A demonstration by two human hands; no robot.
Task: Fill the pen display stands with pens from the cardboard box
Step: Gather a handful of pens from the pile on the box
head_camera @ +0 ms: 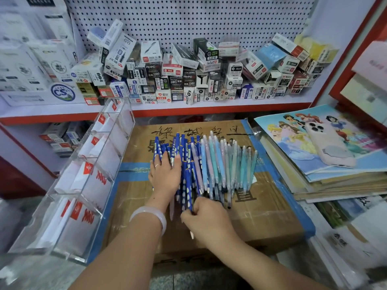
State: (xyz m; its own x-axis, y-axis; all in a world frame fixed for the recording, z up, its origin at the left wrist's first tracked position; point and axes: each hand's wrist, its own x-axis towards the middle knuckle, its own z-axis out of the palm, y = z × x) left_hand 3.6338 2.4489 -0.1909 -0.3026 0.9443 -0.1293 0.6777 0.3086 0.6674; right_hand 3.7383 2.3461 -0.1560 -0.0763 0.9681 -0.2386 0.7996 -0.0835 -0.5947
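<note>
A heap of pens lies on top of a closed cardboard box (261, 216) sealed with blue tape. Dark blue pens (184, 151) form the left part of the heap, pastel blue, pink and green pens (222, 162) the right part. My left hand (165, 174) lies flat on the dark blue pens with its fingers spread. My right hand (206, 218) pinches the near ends of a few dark blue pens. A clear acrylic display stand (88, 174) with several stepped compartments stands to the left of the box; only white and red paper inserts show in it.
A shelf (209, 105) behind the box is piled with small pen cartons in front of a pegboard. To the right lies a stack of books with a cartoon cover (293, 147) on top and a phone (328, 145) resting on it. White boxes fill the left shelf.
</note>
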